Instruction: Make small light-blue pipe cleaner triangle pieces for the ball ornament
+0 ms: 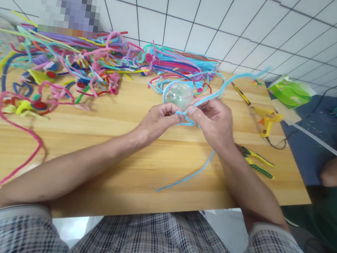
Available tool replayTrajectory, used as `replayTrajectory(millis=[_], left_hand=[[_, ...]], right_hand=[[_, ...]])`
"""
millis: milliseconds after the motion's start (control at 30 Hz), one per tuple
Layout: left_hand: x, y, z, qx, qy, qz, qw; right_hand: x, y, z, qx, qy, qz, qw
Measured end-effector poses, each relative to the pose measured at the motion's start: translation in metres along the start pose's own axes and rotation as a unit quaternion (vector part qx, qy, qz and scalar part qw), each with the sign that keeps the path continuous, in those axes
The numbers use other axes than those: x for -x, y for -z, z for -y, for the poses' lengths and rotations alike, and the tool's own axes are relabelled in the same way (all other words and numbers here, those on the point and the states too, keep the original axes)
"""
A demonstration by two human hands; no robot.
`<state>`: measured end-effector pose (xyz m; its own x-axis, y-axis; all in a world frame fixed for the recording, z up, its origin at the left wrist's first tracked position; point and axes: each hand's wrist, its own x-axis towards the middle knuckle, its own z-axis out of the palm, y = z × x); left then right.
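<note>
Checked shirt [138,242] at near edge of desk [123,174]. Left hand [159,121], right hand [215,123] clamped on blue pipe cleaners [212,96] beside clear ball [179,95].

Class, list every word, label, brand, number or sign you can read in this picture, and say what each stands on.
There is no readable text anywhere in the picture.
Clear ball: no legible lettering.
Green packet: any print is too blurred to read.
Yellow glue gun, utility knife: any markings are too small to read.
</note>
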<state>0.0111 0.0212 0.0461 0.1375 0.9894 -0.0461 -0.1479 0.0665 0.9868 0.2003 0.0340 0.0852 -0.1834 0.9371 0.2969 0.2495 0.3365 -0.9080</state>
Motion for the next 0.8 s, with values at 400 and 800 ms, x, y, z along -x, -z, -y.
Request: replayTrajectory(millis=[400,800], left_hand=[[-0.003,0.0,-0.002,0.089,0.008,-0.05,0.995],[-0.004,-0.001,-0.007,0.227,0.032,-0.018,0.973]], right_hand=[[0.004,-0.002,-0.018,0.185,0.29,-0.002,0.939],[-0.001,0.005,-0.039,0.321,0.396,0.009,0.86]])
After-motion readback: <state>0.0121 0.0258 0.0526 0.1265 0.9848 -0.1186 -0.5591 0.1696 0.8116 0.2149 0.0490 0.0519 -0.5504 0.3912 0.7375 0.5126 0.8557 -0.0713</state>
